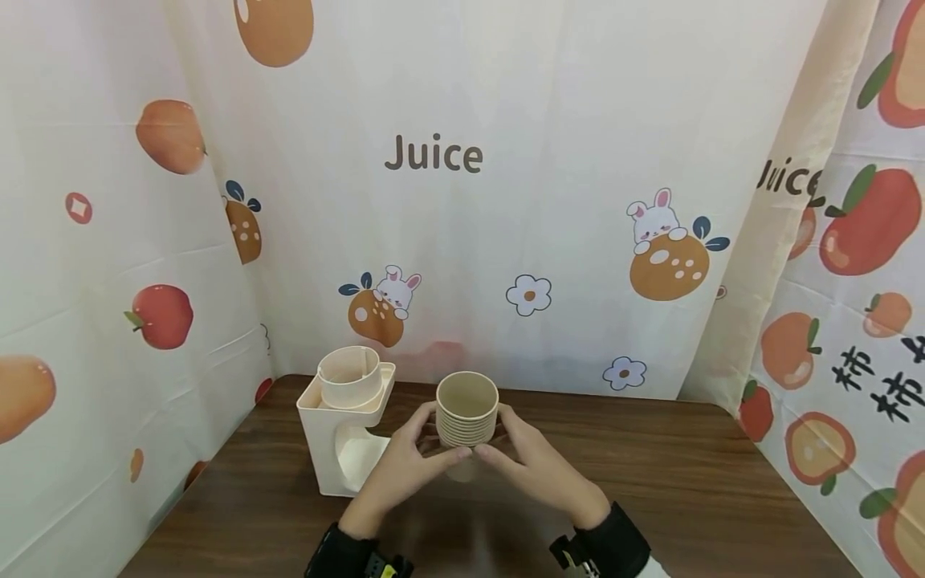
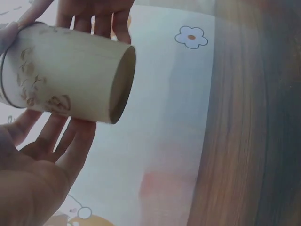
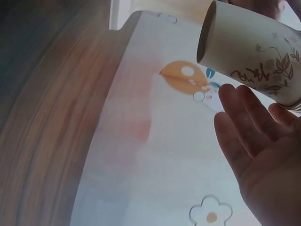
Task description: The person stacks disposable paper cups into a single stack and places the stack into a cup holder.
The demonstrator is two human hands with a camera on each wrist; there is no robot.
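A stack of nested pale paper cups (image 1: 466,405) is held above the table between both hands, open mouths up. My left hand (image 1: 401,466) grips its left side, thumb at the front and fingers along the side. From the other side my right hand (image 1: 538,466) holds it in the same way, the thumb tips close together in front. Brown leaf print and lettering mark the lowest cup (image 2: 77,70) in the left wrist view. In the right wrist view the fingertips (image 3: 230,96) lie right at the cup wall.
Left of the hands stands a white plastic holder (image 1: 325,453) with a round cup-shaped part (image 1: 348,379) on top and a curved opening in front. The dark wooden table (image 1: 650,482) ends at a fruit-print curtain (image 1: 506,217), which also hangs along both sides.
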